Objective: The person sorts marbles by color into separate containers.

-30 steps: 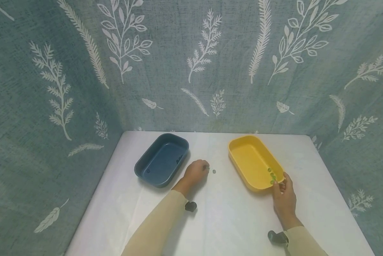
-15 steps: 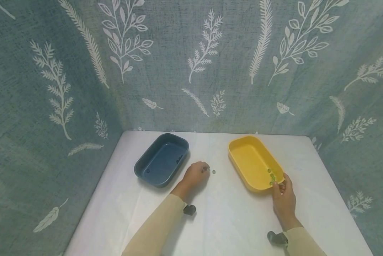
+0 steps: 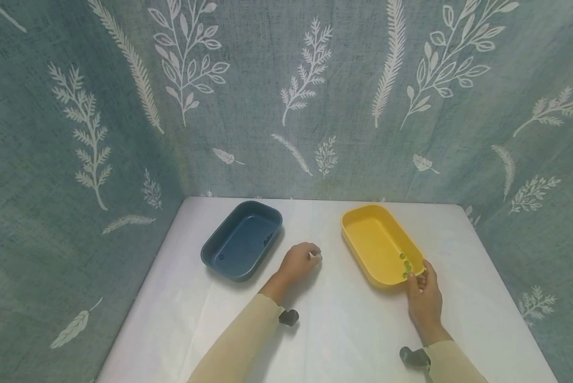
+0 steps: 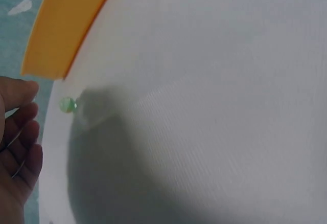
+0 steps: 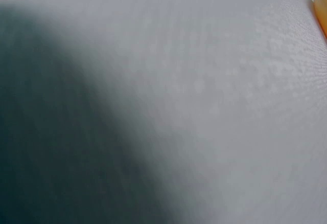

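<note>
My left hand (image 3: 301, 261) reaches over the white table, its fingers bent. At its fingertips lies a small green glass marble (image 4: 67, 105), just beyond the thumb and forefinger in the left wrist view; whether the palm holds anything is hidden. With thumb and fingers, my right hand (image 3: 425, 303) grips the near right corner of a yellow tray (image 3: 365, 234). Several green marbles (image 3: 407, 266) sit in that corner of the tray. Left of my left hand stands a dark blue tray (image 3: 240, 236) with several small dark round things (image 3: 268, 239) inside.
A white-covered table (image 3: 343, 330) carries both trays. Behind it and at the sides hangs a blue-green leaf-patterned cloth (image 3: 248, 96). The right wrist view shows mainly table surface and a dark shadow, with a yellow edge at the far right.
My left hand has shifted slightly right, its fingertips now reaching the marble that lay apart from them. Another small green thing beside the fingertips is no longer visible. My right hand stays on the yellow tray.
</note>
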The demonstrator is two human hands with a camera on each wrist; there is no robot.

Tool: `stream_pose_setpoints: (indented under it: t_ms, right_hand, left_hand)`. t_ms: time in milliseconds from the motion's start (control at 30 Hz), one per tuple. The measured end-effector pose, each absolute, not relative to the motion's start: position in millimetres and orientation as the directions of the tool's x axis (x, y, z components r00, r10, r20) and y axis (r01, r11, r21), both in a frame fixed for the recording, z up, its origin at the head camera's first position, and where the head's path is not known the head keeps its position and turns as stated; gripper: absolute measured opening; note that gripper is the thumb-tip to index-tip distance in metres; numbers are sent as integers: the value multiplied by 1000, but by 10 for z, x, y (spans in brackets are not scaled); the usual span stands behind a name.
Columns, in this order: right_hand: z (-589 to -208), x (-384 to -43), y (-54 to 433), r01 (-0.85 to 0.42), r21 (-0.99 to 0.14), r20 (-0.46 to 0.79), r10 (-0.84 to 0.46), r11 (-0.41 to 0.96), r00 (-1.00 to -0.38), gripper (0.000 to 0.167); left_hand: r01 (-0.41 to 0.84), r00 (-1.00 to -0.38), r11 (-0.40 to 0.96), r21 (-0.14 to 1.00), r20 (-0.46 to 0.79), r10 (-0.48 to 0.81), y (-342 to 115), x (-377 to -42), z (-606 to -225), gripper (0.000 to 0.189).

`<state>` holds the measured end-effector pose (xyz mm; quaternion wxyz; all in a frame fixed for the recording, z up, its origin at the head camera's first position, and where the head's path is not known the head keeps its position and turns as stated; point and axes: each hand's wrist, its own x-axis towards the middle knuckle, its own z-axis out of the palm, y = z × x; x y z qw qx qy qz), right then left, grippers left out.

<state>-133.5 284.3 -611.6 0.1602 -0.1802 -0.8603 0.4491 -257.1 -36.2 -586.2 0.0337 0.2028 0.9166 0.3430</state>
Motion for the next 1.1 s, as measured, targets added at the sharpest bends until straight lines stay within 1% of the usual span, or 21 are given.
stream_pose_setpoints:
  t_ms: [167,367,567,1100]
  right_hand:
    - [-6120,-1334,2846,167,-833,108,451,527,-886,59]
    - [-6146,-1337,2853,169,-831,106,450,530,-887,59]
    - [-6147,-1348,2862,174,-829,100,448,531,-888,59]
    - [-6198,-1364,2885,177,-825,106,453,537,-885,59]
  left_hand:
    - [373,-905,673,638,90,416,-294,-2525,-5818,17]
    - [357,-907,681,640,62,417,-218,-2488,-5812,17]
    - [370,-901,666,648,75,427,-159,-2469,-5780,16]
    - [399,-886,656,641,85,456,112,-2460,-5556,17]
